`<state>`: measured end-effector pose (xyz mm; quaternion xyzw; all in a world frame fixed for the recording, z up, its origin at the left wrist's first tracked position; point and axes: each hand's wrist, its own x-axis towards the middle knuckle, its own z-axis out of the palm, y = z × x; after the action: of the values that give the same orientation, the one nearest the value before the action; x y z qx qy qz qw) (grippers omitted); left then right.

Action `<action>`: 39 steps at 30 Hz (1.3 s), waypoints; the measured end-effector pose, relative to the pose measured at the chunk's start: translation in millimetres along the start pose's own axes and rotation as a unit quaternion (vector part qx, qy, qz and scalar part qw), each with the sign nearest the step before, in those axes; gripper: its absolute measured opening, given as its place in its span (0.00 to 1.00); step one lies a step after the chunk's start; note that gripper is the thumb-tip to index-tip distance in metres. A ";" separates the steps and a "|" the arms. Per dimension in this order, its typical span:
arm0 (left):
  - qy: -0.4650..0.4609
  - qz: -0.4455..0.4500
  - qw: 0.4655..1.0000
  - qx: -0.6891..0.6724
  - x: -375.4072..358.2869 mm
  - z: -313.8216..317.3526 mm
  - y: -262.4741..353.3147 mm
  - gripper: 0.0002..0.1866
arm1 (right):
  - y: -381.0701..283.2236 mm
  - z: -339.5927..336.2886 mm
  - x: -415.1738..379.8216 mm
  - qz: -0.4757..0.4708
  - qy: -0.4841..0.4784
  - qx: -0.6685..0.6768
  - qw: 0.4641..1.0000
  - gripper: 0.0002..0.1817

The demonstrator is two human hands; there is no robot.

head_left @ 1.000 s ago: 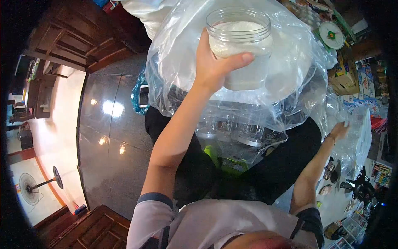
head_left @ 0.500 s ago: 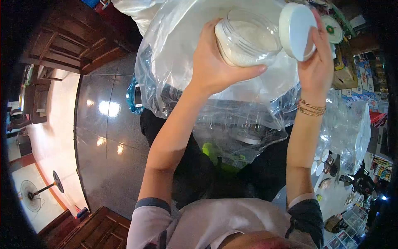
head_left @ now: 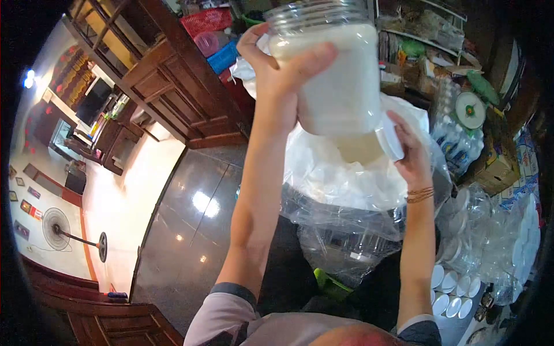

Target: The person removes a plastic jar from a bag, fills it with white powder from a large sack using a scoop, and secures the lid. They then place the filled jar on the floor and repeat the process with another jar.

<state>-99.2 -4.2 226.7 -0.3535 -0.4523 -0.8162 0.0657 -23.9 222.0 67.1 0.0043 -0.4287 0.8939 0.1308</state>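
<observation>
My left hand (head_left: 274, 72) grips a clear plastic jar (head_left: 340, 86) and holds it up high in front of me. White, fine-grained contents fill the jar to near its ridged neck; its top is cut off by the upper edge of the view. In my right hand (head_left: 414, 151), lower and to the right, is a round white lid (head_left: 390, 141), apart from the jar's mouth. Beneath both hands lies a large open plastic bag (head_left: 323, 173) with pale material inside. Clear plastic wrap hangs down its front over my lap.
Several white lids (head_left: 453, 285) lie at the lower right beside bagged clear containers (head_left: 490, 230). A dial scale (head_left: 470, 109) stands behind wrapped bottles. At the left are a wooden door (head_left: 173, 86), a dark tiled floor (head_left: 190, 230) and a fan (head_left: 57, 229).
My left hand has raised the jar, so its side now faces me instead of its open mouth. My right hand has lowered the lid below the jar. The view has tilted upward.
</observation>
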 end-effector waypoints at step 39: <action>0.011 0.065 0.995 0.068 -22.1 60.2 41.1 0.53 | -21.7 21.8 -33.4 -0.018 -0.200 -0.166 0.965 0.30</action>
<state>-34.1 14.5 261.6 -0.3677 -0.4821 -0.7814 0.1477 11.2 210.5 93.5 0.1685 -0.5885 0.7886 0.0573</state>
